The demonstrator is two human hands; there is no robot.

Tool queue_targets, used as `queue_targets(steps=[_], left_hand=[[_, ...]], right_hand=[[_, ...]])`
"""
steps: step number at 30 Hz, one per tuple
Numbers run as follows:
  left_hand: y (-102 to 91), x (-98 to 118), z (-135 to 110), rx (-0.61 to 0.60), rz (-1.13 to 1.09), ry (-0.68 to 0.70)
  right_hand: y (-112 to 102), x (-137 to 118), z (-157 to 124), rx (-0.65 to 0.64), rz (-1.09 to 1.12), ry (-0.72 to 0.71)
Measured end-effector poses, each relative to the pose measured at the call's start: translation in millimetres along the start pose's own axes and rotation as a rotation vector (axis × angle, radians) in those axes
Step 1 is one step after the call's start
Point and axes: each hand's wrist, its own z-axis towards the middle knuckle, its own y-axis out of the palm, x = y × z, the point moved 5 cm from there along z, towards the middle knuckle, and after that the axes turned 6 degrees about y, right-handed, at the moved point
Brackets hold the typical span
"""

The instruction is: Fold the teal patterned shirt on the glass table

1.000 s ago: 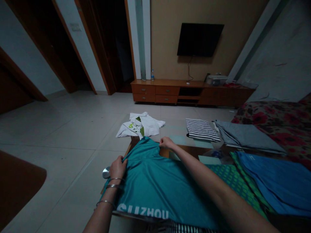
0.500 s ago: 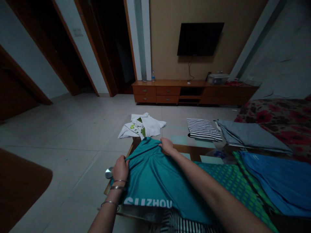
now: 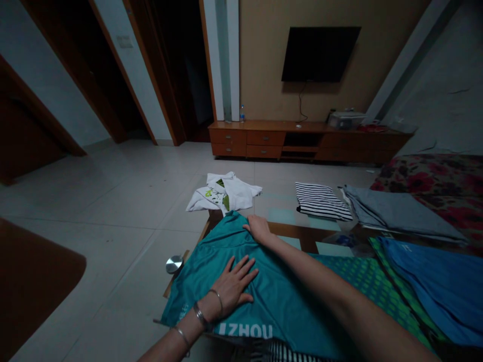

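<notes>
The teal jersey (image 3: 241,296) lies spread on the near end of a glass-topped coffee table (image 3: 290,230), its white lettering upside down to the view and its far corner reaching the table's far edge. The left hand (image 3: 234,286) presses flat on the cloth, fingers fanned, with bangles on the wrist. The right hand (image 3: 258,229) sits well apart from it at the jersey's far edge; whether it pinches the cloth or only rests there cannot be told from this view. The work in hand looks like smoothing the jersey flat, and the cloth between the hands appears to want evening out. Its left edge hangs close to the table's left edge, near a round metal stud (image 3: 174,264), and open floor tiles (image 3: 113,201) lie beyond it. To the right, room is tight: a green patterned shirt (image 3: 373,286) and a blue shirt (image 3: 418,286) lie close by. Farther along the glass sit a folded striped shirt (image 3: 322,201) and a grey garment (image 3: 396,213), with a white printed shirt (image 3: 222,193) just past the far edge
</notes>
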Motion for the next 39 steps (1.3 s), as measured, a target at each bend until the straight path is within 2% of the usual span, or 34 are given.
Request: queue_targets(steps=[2, 4, 7, 10, 15, 18, 23, 27, 30, 33, 36, 39], left_hand=[[-1.1, 9.1, -8.9, -0.018, -0.031, 0.010], [-3.5, 16.8, -15.0, -0.014, -0.050, 0.013], [-5.2, 22.8, -18.2, -0.010, -0.067, 0.016], [-5.1, 23.6, -17.8, -0.015, -0.076, 0.029], [-6.4, 20.8, -18.5, 0.005, -0.062, 0.041], [-6.7, 19.7, -19.5, -0.003, -0.066, 0.039], [-7.7, 17.7, -20.8, 0.019, -0.086, 0.021], [-10.8, -5.2, -25.9, 0.101, -0.080, -0.079], [-14.2, -39.6, -36.7, 0.140, 0.001, -0.243], [-13.4, -71.7, -52.3, 0.111, 0.092, -0.367], [-13.1, -88.9, -66.6, 0.113, 0.166, -0.385], [-17.9, -90.0, -74.1, 0.139, 0.196, -0.290]], right_hand=[[2.4, 1.3, -11.0, 0.040, -0.035, -0.042], [2.0, 3.9, -11.1, 0.046, -0.037, -0.021], [-1.4, 1.2, 7.9, 0.004, 0.037, 0.068], [0.2, -12.2, 35.6, -0.064, 0.189, 0.138], [13.6, -39.4, 70.9, -0.153, 0.348, 0.054], [17.1, -43.3, 83.5, -0.120, 0.446, 0.012], [21.4, -37.4, 92.1, -0.046, 0.575, 0.031], [26.3, -34.4, 95.1, -0.042, 0.621, 0.036], [28.2, -33.3, 97.9, -0.065, 0.632, 0.015], [29.7, -31.0, 98.8, -0.105, 0.625, -0.017], [30.8, -28.4, 96.0, -0.147, 0.597, -0.052], [26.7, -30.2, 91.9, -0.168, 0.581, -0.090]])
